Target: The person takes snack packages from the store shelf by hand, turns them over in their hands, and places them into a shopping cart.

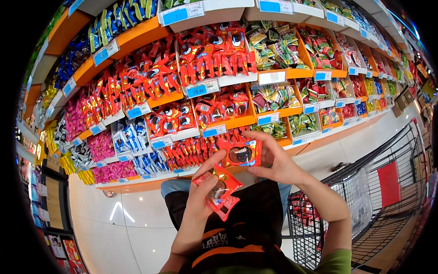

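Note:
My left hand point(204, 191) holds red snack packets point(220, 189) with clear windows that show a dark round biscuit; at least two overlap there. Another red packet point(242, 153) is pinched at its right side by my right hand point(275, 159), its window facing up. A finger of my left hand reaches that packet's left edge. Both hands are above my lap, over a black apron point(255, 205). Just beyond them, the bottom shelf bin holds a row of red packets point(188, 152) standing on edge. Higher bins hold more red packets point(214, 109).
Tiered shelves with orange-edged bins curve across the front, with price tags point(201, 89) along their lips. Pink-wrapped sweets point(114, 171) lie at left, green packets point(303, 124) at right. A wire shopping cart point(393, 219) stands at my right, with red packets point(303, 209) inside.

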`<state>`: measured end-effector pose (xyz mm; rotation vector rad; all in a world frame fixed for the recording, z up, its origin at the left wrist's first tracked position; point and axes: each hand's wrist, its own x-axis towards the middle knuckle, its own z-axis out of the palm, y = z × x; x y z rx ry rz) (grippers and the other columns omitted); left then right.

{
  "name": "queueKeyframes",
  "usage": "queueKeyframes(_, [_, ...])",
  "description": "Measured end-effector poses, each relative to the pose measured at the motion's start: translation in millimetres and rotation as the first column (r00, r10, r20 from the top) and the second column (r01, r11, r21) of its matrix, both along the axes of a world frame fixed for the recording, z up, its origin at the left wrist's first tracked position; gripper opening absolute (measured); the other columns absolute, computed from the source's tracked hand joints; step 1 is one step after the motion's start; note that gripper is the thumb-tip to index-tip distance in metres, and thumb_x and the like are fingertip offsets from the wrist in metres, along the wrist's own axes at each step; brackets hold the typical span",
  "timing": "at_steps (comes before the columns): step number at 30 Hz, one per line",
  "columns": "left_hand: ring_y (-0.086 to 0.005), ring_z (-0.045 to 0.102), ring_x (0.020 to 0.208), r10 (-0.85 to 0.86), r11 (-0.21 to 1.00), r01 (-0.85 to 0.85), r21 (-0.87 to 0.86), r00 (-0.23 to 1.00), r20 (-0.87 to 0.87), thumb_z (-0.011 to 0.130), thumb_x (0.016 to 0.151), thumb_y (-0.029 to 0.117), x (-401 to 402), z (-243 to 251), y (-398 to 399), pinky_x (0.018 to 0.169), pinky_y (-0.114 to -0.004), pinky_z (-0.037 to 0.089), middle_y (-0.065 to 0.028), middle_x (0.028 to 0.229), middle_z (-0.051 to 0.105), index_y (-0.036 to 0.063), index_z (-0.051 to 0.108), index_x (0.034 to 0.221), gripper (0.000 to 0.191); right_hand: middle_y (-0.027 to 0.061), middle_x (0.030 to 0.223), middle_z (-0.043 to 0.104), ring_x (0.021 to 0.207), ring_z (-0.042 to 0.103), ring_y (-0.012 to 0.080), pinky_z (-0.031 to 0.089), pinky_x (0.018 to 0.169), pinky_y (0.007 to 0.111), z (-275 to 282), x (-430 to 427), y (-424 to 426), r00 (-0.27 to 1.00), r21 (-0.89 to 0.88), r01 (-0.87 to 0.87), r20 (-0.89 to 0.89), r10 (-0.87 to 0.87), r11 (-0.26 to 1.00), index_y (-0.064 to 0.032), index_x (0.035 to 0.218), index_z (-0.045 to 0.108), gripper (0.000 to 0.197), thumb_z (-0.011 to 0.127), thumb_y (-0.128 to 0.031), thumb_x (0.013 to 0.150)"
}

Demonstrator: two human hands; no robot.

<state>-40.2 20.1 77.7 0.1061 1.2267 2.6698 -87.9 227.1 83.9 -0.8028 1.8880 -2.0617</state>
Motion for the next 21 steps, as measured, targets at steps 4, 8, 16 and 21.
queueKeyframes(4, [-0.0216,0.061,0.069,0.049,0.995,-0.054,0.080,0.996,0.070,0.057,0.085,0.021,3.9,4.0,2.2,0.056,-0.029,0.050,-0.0217,0.108,0.060,-0.0051,0.034,0.139,0.064,0.0102,0.132,0.042,0.116,0.051,0.0185,0.048,0.095,0.032,-0.1,4.5,1.8,0.992,0.147,0.109,-0.086,-0.097,0.983,-0.0064,0.137,0.037,0.069,0.071,0.005,0.078])
queueKeyframes(8, [-0.0227,0.062,0.075,-0.044,0.998,0.042,0.050,0.998,0.033,0.058,0.084,0.021,2.9,-7.1,-3.8,0.058,-0.031,0.051,-0.0216,0.112,0.058,-0.0055,0.035,0.139,0.065,0.0117,0.125,0.045,0.104,0.053,0.0255,0.047,0.085,0.033,-2.1,1.3,0.5,0.706,0.231,0.470,-0.677,-0.206,0.852,-0.0081,0.128,0.050,0.062,0.076,-0.006,0.072])
queueKeyframes(16, [-0.0231,0.053,0.116,-0.145,0.979,0.150,0.139,0.988,-0.046,0.064,0.082,0.016,-1.0,-18.0,-5.2,0.095,-0.033,0.044,-0.0163,0.138,0.041,0.0032,0.052,0.114,0.037,0.0081,0.130,0.048,0.118,0.048,0.0216,0.045,0.093,0.033,0.4,2.3,8.5,0.970,0.210,0.192,-0.192,-0.153,0.959,-0.0073,0.136,0.040,0.064,0.072,-0.009,0.081])
queueKeyframes(21, [-0.0166,0.050,0.118,-0.194,0.980,0.194,-0.042,0.981,0.000,0.065,0.081,0.006,1.7,-18.3,1.0,0.098,-0.031,0.041,-0.0122,0.131,0.049,0.0017,0.053,0.116,0.038,0.0078,0.139,0.040,0.123,0.045,0.0154,0.044,0.096,0.032,8.7,3.8,12.4,0.915,-0.042,-0.049,0.398,0.061,0.998,-0.0094,0.145,0.021,0.069,0.062,-0.007,0.090])
